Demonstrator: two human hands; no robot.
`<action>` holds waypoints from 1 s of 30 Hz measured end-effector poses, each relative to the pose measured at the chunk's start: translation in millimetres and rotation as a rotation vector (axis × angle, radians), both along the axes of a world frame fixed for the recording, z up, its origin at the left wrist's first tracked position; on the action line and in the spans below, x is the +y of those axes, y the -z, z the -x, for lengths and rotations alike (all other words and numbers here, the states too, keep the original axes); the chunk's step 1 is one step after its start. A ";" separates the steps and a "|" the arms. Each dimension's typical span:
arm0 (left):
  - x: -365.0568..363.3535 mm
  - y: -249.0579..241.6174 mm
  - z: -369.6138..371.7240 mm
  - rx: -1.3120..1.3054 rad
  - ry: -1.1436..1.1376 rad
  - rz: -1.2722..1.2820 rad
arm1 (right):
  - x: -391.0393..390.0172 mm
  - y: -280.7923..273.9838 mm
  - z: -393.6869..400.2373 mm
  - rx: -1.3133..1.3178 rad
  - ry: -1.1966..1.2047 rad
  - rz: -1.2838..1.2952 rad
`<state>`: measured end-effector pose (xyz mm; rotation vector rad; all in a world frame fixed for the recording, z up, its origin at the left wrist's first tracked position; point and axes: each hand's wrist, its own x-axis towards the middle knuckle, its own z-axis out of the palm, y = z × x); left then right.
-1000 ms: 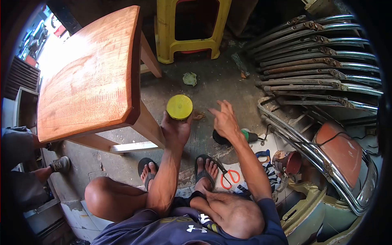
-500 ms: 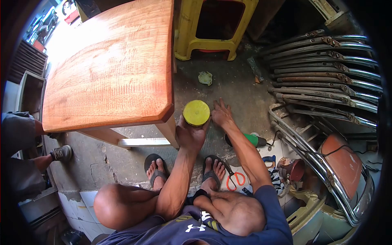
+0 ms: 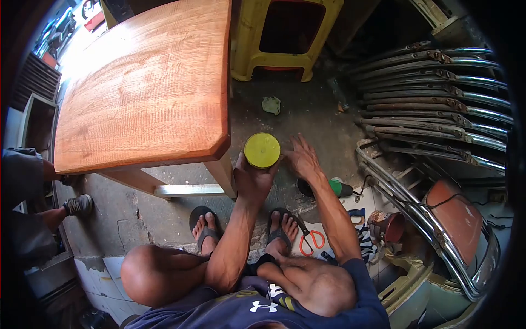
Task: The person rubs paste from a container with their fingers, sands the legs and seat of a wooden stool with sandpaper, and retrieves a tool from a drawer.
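Note:
My left hand (image 3: 253, 183) holds a round, flat-topped yellow thing (image 3: 262, 150) from below and its near side; its depth is hidden. To the right, my right hand (image 3: 303, 159) is held out with its fingers apart and nothing in them. Its thumb side is close to the yellow thing's right edge. Left of my left hand stands a wooden table (image 3: 142, 93) with a reddish-brown top and pale legs. Below my right forearm lies a green and black power tool (image 3: 338, 188) with a cable. Scissors (image 3: 312, 241) with orange handles lie beside my foot.
Yellow plastic stools (image 3: 241, 46) stand beyond the table. Metal chair frames (image 3: 433, 109) are stacked at the right, with a reddish-brown panel (image 3: 453, 222) below. A reddish can (image 3: 393, 227) stands nearby. Another person's leg and shoe (image 3: 80, 205) show at the left.
My right hand has turned slightly and drifted a little rightward relative to the yellow thing. My left hand still holds that thing. The whole view has shifted slightly.

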<state>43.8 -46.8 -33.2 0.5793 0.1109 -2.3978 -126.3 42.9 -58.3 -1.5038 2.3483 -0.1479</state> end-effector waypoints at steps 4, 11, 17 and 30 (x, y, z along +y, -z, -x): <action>0.4 -13.6 6.0 0.035 0.074 -0.021 | 18.0 -26.3 6.2 0.022 -0.058 -0.141; 5.8 -30.6 13.8 0.148 0.139 0.047 | 36.4 -164.4 -15.5 -0.157 0.150 0.561; 18.0 -35.8 23.1 0.356 0.246 0.064 | 15.4 -145.7 -46.9 -0.016 -0.063 0.510; 21.3 -36.1 23.6 0.359 0.258 0.048 | 13.9 -142.9 -46.5 0.122 -0.095 0.485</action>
